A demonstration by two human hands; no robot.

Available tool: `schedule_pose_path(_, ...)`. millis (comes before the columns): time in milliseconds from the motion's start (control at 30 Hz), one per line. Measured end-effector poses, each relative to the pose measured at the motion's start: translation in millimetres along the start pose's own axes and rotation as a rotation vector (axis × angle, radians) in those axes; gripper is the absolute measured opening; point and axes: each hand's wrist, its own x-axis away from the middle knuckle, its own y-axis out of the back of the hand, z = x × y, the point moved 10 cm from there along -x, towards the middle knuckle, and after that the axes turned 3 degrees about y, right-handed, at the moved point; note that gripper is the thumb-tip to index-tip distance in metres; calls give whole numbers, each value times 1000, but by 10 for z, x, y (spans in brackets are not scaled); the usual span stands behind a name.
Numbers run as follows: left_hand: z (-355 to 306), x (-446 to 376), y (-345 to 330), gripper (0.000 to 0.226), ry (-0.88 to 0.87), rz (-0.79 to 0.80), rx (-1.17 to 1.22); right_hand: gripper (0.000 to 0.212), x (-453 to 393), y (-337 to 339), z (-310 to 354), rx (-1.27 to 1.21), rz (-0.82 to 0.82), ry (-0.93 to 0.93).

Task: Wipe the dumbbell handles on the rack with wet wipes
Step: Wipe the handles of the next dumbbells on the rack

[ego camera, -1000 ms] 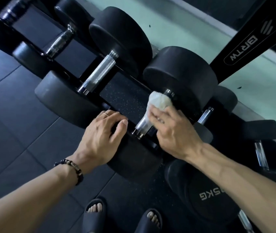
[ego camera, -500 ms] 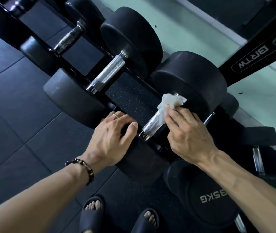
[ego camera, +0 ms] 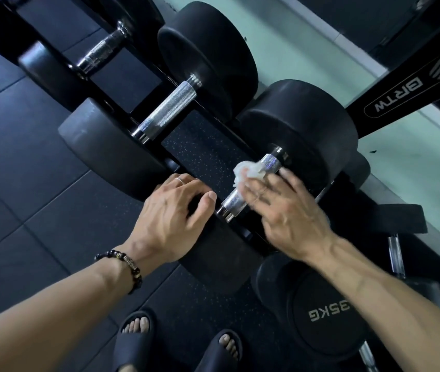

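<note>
Since half a second ago my right hand (ego camera: 286, 210) has been sliding back down the handle (ego camera: 251, 183), and the wipe (ego camera: 245, 170) is now sitting about midway along the bar instead of up against the far weight; the knurled end near that weight is showing bare again.

Left to right. Far left, a smaller dumbbell (ego camera: 98, 53) is lying on the rack (ego camera: 122, 84), blurred. Next to it, a second dumbbell is resting with its bright knurled handle (ego camera: 166, 114) uncovered, nothing touching it.

My left hand (ego camera: 173, 218) is resting on the near weight (ego camera: 213, 253) of the dumbbell I am working on, fingers curled over its top edge, thumb pointing toward the handle's near collar. A ring is showing on one finger, and a bead bracelet (ego camera: 122, 267) is sitting on that wrist.

Just right of it, the handle is running diagonally up to the far weight (ego camera: 307, 124). My right hand is lying over it with fingers fairly straight, pressing the crumpled white wipe against the bar; the hand is motion-blurred, so I cannot tell whether the thumb is wrapping underneath.

Lower right, a dumbbell marked 35KG (ego camera: 329, 315) is sitting on a lower tier. My sandals (ego camera: 133, 342) are showing at the bottom, on the dark floor tiles (ego camera: 12, 183).
</note>
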Motion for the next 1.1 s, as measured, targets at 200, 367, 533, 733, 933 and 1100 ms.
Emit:
schedule_pose_path(200, -1, 2, 0, 47, -5, -10, 2, 62, 127, -110, 27, -88, 10, -27)
schedule_pose_path(367, -4, -2, 0, 47, -8, -8, 0, 65, 65, -36, -303, -36, -14, -92)
schedule_pose_path(533, -8, 0, 3, 47, -7, -11, -21, 69, 170, -116, 340, -153, -11, 236)
schedule_pose_path(733, -6, 1, 6, 47, -9, -19, -23, 69, 65, -55, -70, -121, -44, 88)
schedule_pose_path(933, -45, -10, 6, 48, -37, -13, -45, 59, 111, -90, 99, -69, 8, 395)
schedule_pose_path(1100, -33, -13, 5, 47, -35, -13, -55, 67, 89, -20, 359, -200, 5, 382)
